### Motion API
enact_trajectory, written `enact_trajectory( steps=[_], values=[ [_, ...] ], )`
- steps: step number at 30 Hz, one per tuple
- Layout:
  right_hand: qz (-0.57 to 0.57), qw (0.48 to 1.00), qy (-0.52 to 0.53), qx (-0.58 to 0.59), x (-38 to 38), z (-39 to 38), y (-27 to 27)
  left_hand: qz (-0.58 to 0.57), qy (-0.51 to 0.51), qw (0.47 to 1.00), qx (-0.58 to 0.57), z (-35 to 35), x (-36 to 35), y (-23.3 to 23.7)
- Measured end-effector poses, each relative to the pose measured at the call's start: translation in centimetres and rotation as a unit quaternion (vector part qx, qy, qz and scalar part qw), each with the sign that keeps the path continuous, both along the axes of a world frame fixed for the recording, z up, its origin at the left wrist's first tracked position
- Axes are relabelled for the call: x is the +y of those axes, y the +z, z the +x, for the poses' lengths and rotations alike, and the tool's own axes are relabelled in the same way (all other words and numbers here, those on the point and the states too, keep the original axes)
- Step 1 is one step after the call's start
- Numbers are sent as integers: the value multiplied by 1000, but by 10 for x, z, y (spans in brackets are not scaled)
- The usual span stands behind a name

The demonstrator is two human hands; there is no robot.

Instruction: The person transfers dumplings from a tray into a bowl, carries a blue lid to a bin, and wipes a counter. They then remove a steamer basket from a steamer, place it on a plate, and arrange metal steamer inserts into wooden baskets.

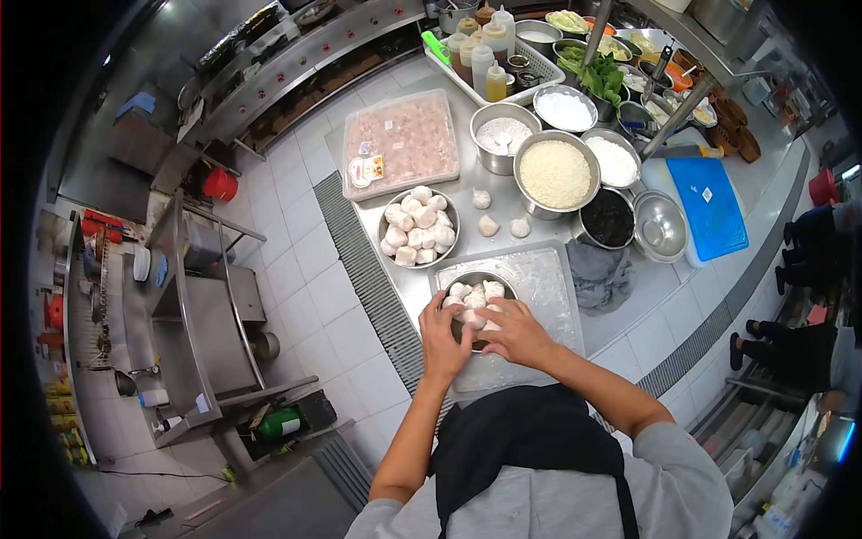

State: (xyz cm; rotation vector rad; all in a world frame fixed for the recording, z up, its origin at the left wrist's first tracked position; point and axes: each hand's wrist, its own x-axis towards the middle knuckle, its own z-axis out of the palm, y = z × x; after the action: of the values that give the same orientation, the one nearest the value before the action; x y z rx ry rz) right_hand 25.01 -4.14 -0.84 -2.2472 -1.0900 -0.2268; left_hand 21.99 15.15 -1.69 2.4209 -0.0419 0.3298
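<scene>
A small steel bowl (503,280) of whole garlic bulbs (493,288) stands on a metal tray (549,278) right in front of me. My left hand (444,338) reaches over the bowl's left side, its fingers curled around a garlic bulb at the near edge of the heap. From the right, my right hand (519,336) closes on the same group of bulbs, fingertips close to those of the left. My fingers partly cover the bulbs between them. Beyond the tray sits a larger steel bowl (386,248) heaped with garlic bulbs, and three loose garlic bulbs (488,225) lie beside it.
A lidded plastic box of pale pink meat (400,139) is at the back left. Bowls of crumbs (557,172), white powder (566,110) and black pieces (607,218) stand behind the tray. A grey cloth (600,277) and blue board (707,207) lie to the right.
</scene>
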Motion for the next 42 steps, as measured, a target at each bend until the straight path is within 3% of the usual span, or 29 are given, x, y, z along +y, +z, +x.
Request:
enact_trajectory(
  steps=[4, 8, 10, 13, 16, 18, 22, 24, 26, 29, 32, 35, 37, 38, 40, 42],
  values=[
    [88, 991, -40, 89, -3, 17, -14, -10, -61, 998, 18, -10, 6, 7],
    [81, 977, -110, 165, 20, 73, 4, -33, 21, 998, -40, 18, 24, 4],
    [93, 982, -98, 133, 47, 100, 19, -1, 88, 992, -89, 56, 39, 11],
    [51, 980, -146, 127, 94, 138, 22, 31, 100, 988, -110, 112, 63, 19],
    [-29, 972, -171, 158, 125, 158, 30, 33, 91, 992, -82, 150, 79, 18],
    [-115, 970, -181, 117, 135, 163, 21, 72, 29, 996, 45, 160, 80, 25],
    [-27, 975, -173, 138, 127, 171, -2, 109, 105, 980, 127, 168, 70, 33],
    [46, 974, -164, 152, 121, 173, -9, 86, 112, 986, 93, 170, 68, 31],
    [54, 977, -151, 141, 116, 177, -13, 64, 120, 989, 65, 166, 68, 25],
    [49, 984, -118, 126, 113, 183, -10, -25, 67, 986, -150, 136, 59, 32],
    [-27, 986, -81, 140, 115, 187, 7, -81, -25, 994, -68, 75, 40, 20],
    [-68, 986, -49, 145, 117, 192, 6, -96, -39, 994, -42, 16, 13, 1],
    [79, 982, -74, 155, 114, 186, 12, -77, -45, 995, -52, -9, 4, -8],
    [76, 982, -73, 155, 111, 181, 16, -62, -38, 996, -48, -20, 1, -13],
    [188, 970, -86, 130, 101, 169, 32, -49, -22, 997, -48, -26, -2, -14],
    [184, 971, -66, 137, 85, 149, 46, -52, -36, 998, -9, -26, -1, -12]
  ],
)
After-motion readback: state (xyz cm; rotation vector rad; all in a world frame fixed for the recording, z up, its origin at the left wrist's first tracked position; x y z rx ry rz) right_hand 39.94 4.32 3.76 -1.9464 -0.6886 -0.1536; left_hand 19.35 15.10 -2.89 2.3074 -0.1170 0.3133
